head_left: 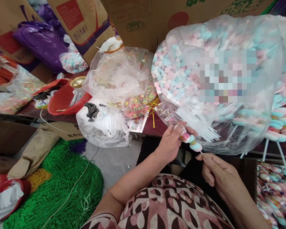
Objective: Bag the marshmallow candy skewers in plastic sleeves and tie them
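Note:
A marshmallow skewer [192, 142] in pink, blue and white spans the space between my two hands, its pieces threaded on a thin white stick. My left hand [173, 140] is closed around its upper end. A clear printed wrapper [167, 115] with a barcode extends beyond those fingers; whether the skewer's top lies inside it I cannot tell. Lower down, my right hand [212, 165] pinches the bare end of the stick. Just past the skewer, a bundle of white sticks [208, 130] lies against a large clear bag of marshmallows [178, 79].
Finished-looking skewers [276, 127] lie at the right, above a box of wrapped skewers [275, 197]. Bagged gummy candies [135, 106], a white-filled plastic bag [105, 124] and a red basin [69, 98] stand on the table. Green cords [69, 178] are heaped at lower left.

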Demonstrator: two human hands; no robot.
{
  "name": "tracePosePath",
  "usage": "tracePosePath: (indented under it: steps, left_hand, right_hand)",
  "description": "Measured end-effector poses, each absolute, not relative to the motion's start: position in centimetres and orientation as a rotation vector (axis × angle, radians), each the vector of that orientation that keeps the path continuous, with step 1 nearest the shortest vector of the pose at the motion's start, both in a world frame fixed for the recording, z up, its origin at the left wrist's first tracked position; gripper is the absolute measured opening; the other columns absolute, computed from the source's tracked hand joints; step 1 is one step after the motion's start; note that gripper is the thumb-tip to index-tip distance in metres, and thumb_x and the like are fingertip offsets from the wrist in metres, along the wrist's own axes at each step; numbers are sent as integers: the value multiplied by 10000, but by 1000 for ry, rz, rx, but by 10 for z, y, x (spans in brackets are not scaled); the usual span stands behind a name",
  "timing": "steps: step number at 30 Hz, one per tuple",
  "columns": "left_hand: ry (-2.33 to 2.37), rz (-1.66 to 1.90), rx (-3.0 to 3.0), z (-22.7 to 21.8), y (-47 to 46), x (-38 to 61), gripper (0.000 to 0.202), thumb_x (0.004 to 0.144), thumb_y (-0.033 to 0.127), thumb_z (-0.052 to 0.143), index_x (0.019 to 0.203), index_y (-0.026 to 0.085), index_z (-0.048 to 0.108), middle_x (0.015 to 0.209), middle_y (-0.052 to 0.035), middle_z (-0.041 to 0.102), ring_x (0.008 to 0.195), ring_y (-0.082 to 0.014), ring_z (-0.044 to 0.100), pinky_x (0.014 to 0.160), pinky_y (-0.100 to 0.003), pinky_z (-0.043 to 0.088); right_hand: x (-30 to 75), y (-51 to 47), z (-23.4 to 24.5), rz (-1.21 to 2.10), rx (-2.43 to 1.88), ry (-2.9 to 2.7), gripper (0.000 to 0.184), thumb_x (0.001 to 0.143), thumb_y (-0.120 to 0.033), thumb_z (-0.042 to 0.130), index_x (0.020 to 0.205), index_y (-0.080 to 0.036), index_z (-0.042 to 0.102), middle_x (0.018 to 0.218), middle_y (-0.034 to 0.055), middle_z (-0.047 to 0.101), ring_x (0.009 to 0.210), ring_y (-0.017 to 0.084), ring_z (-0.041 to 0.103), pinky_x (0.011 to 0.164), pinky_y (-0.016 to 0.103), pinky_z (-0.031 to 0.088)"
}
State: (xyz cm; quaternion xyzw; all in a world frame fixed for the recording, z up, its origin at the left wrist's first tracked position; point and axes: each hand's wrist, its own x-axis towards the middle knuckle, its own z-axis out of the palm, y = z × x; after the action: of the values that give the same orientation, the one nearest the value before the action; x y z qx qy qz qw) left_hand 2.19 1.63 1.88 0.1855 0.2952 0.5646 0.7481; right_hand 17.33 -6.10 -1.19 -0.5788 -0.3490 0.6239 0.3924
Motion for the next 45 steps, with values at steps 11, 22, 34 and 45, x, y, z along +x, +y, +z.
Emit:
tracePosePath:
  steps: [11, 22, 34, 45]
  left_hand:
    - [656, 1261, 468, 22, 26, 2, 358, 806, 462, 675, 1047, 198, 668, 893, -56, 733, 834, -199, 689, 779, -328, 510]
    - [890, 1358, 438, 19, 38, -7, 226, 605, 249, 857, 743, 141, 714, 710, 8, 698, 654, -89, 624, 685, -223, 491]
    - [771, 1571, 282, 18, 44, -9, 215, 630, 147, 842, 759, 151, 671, 712, 51, 677, 658, -47, 621, 685, -178, 489]
    - [825, 1444, 370, 16, 20, 28, 232, 652, 250, 837, 784, 167, 665, 737, 27, 672, 666, -84, 609, 701, -234, 489]
  right_hand:
    - [176, -60, -17, 1568, -1393, -902, 358, 840, -529, 635, 902, -177, 665, 396, -78, 388, 375, 75, 314, 417, 221, 247]
    - [188, -58, -14, 1450, -1345, -968, 296, 820, -466, 692, 938, -195, 716, 490, -43, 508, 442, 79, 415, 436, 215, 299]
    - [192, -49, 2, 1297, -1236, -775, 182, 880, -397, 629, 888, -215, 628, 470, -70, 498, 397, 71, 373, 426, 211, 321]
    - [140, -20, 15, 1362, -1144, -855, 224, 813, -392, 692, 934, -209, 651, 745, 1, 660, 538, 102, 596, 432, 202, 418]
